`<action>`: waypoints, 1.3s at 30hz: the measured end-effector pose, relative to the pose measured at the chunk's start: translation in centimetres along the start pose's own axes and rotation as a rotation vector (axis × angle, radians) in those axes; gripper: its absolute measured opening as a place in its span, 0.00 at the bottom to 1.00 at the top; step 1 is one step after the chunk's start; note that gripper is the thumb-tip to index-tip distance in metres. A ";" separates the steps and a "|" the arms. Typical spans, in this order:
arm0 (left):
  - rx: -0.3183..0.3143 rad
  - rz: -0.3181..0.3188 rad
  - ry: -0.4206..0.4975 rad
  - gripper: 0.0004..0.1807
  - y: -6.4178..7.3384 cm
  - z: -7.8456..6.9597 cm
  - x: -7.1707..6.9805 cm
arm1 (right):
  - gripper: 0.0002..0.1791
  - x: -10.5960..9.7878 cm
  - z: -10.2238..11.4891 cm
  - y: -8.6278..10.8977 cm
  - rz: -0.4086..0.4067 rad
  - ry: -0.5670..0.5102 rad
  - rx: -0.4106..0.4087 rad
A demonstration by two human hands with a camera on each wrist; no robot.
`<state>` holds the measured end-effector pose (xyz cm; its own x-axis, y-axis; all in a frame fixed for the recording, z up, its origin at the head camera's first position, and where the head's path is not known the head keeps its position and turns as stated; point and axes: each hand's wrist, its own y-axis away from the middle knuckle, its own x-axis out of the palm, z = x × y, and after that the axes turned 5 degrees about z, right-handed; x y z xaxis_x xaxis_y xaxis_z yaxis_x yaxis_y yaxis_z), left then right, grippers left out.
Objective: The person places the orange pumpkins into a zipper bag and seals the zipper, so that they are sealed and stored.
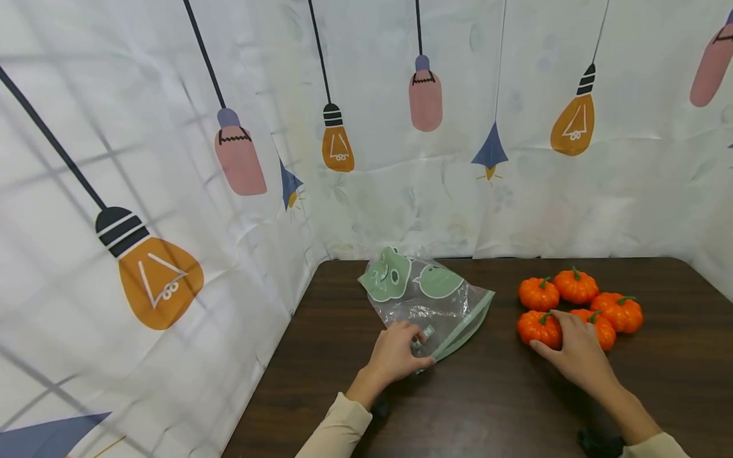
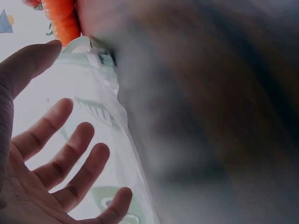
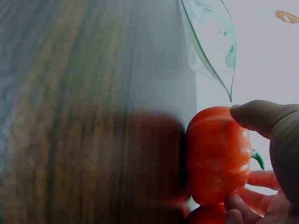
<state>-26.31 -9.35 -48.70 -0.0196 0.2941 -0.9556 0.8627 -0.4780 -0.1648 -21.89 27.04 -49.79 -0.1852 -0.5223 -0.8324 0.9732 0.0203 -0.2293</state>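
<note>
My right hand (image 1: 583,357) is at the front-left small orange toy pumpkin (image 1: 532,327), which sits on the table. In the right wrist view its thumb touches one side of the pumpkin (image 3: 217,154) and its fingers curl at the opposite side, by the green stem. Several more pumpkins (image 1: 621,312) cluster behind and beside it. My left hand (image 1: 396,351) is over the near edge of a clear plastic bag (image 1: 443,308) with green prints and a green-edged opening. Its fingers are spread and loosely bent in the left wrist view, gripping nothing.
The dark wooden table (image 1: 475,407) extends to a white curtain (image 1: 395,203) printed with hanging lamps, along the back and left. Dark wrist bands sit under both wrists. The bag lies flat, left of the pumpkins.
</note>
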 end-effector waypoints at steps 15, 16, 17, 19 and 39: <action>-0.035 0.078 -0.022 0.18 -1.1 -0.9 0.3 | 0.45 0.0 0.6 0.0 0.027 0.039 0.015; -0.029 0.078 -0.024 0.17 -1.2 -0.8 0.3 | 0.45 -0.1 0.6 0.0 0.030 0.040 0.015; -0.022 0.077 -0.024 0.16 -1.2 -0.8 0.3 | 0.45 -0.1 0.7 0.0 0.032 0.040 0.014; -0.008 0.073 -0.018 0.12 -1.4 -0.8 0.3 | 0.45 -0.1 0.8 0.1 0.034 0.040 0.012; -0.073 -0.225 0.089 0.08 -2.1 -2.3 -0.1 | 0.50 -0.2 1.0 0.1 0.132 0.007 0.004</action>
<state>-26.92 -6.45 -47.73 -0.1736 0.4595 -0.8711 0.8759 -0.3323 -0.3498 -21.59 26.25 -49.15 -0.0564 -0.5093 -0.8587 0.9897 0.0847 -0.1152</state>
